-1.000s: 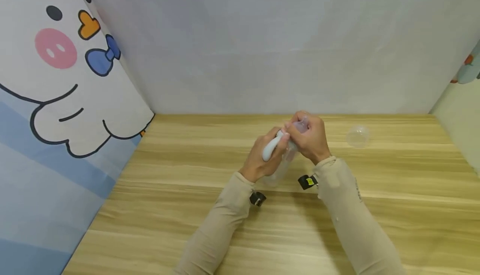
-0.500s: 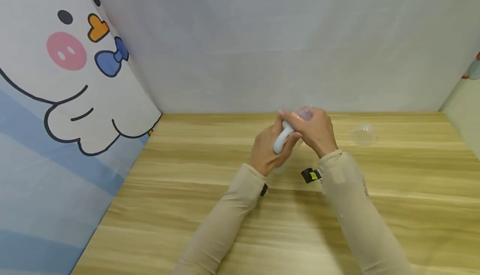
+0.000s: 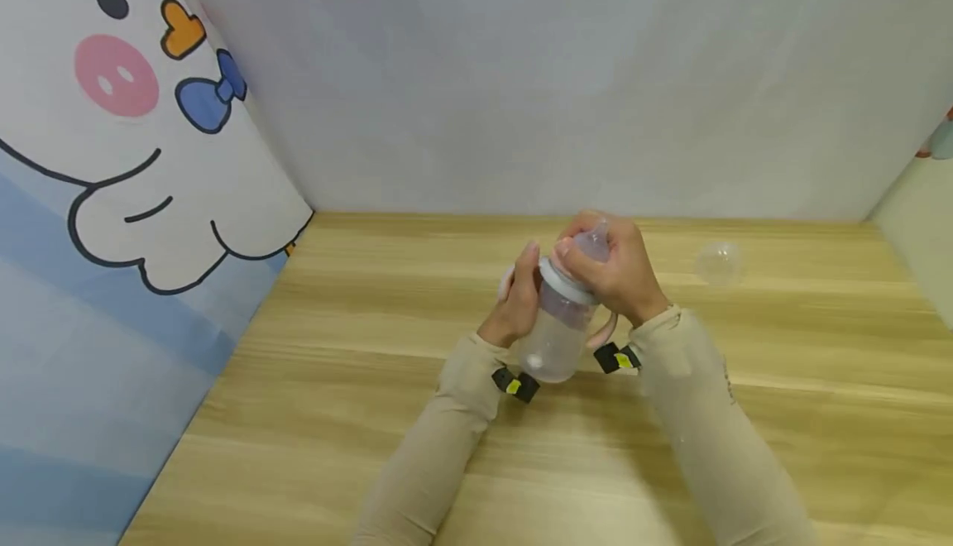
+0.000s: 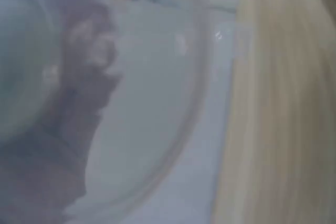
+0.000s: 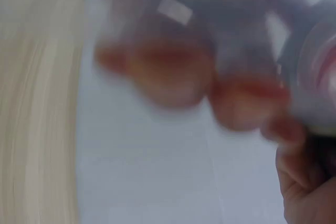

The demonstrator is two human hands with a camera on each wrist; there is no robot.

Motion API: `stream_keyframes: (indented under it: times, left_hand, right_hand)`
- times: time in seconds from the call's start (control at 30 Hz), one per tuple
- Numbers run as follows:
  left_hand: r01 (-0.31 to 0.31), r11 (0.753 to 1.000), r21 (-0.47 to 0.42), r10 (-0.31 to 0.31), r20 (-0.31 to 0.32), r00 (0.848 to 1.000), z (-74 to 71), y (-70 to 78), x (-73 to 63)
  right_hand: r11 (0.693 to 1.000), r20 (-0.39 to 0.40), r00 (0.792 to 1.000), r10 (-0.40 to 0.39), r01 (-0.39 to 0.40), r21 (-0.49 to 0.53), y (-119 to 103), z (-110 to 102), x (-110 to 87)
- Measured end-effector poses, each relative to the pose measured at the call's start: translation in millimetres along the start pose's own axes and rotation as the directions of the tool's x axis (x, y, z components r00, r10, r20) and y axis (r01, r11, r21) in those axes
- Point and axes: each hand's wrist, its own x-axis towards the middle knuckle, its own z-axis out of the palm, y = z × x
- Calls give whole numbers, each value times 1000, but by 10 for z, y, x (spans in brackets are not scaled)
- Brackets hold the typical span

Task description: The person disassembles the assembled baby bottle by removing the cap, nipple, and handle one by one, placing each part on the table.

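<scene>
A clear baby bottle [image 3: 554,339] with a white collar and a pale teat [image 3: 594,241] leans between my hands, its base toward me. My left hand [image 3: 516,308] holds the bottle's left side by the handle there, thumb up beside the collar; its other fingers are mostly hidden. Curled around the teat and collar from the right is my right hand [image 3: 618,269]. Another handle [image 3: 603,331] sticks out below that hand. In the left wrist view the see-through bottle wall [image 4: 142,103] fills much of the picture. Blurred fingers [image 5: 168,74] appear in the right wrist view.
A clear dome-shaped cap [image 3: 718,263] lies on the wood-grain table [image 3: 335,414] to the right of my hands. Behind the table rises a pale cloth wall [image 3: 476,91]. A cartoon-printed cloth [image 3: 149,198] stands on the left.
The bottle has turned, so its clear body and right handle now show. My left hand has shifted to its left side, its thumb off the white handle. The right hand stays at the top.
</scene>
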Motion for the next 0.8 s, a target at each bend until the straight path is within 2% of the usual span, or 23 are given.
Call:
stream_keyframes:
  times: [0.1,0.2,0.27,0.33,0.4,0.5,0.57,0.67,0.73,0.77,0.8]
  left_hand:
    - [-3,1000,14,3,-11,1000,-61,62,-18]
    - [5,999,48,-4,-24,1000,-111,84,-39]
    - [14,994,107,-9,-43,999,-137,95,-50]
    - [18,981,191,1,-96,995,-157,113,-51]
    - [9,954,301,47,-177,983,-176,127,-56]
    - [9,881,473,137,-273,952,-195,141,-70]
    - [0,821,571,205,-294,933,-198,149,-71]
    - [7,700,714,278,-282,918,-194,157,-61]
    - [19,607,794,323,-268,908,-189,163,-47]
    - [26,568,823,340,-263,903,-188,161,-38]
    - [28,539,842,356,-258,898,-190,156,-28]
  right_hand:
    - [1000,27,1000,1,-1,17,-30,28,46]
    - [997,84,996,33,-39,66,6,38,69]
    - [994,119,992,52,-62,87,30,27,77]
    - [993,140,988,59,-72,90,42,-2,86]
    - [994,133,989,59,-70,81,58,-38,91]
    - [992,72,993,91,-97,80,67,-92,92]
    - [988,2,990,142,-142,62,76,-118,95]
    - [970,-101,967,233,-239,-45,57,-130,102]
    - [937,-153,944,292,-315,-153,32,-114,107]
    - [916,-170,934,314,-345,-206,17,-100,108]
    - [896,-176,926,333,-369,-248,0,-83,109]
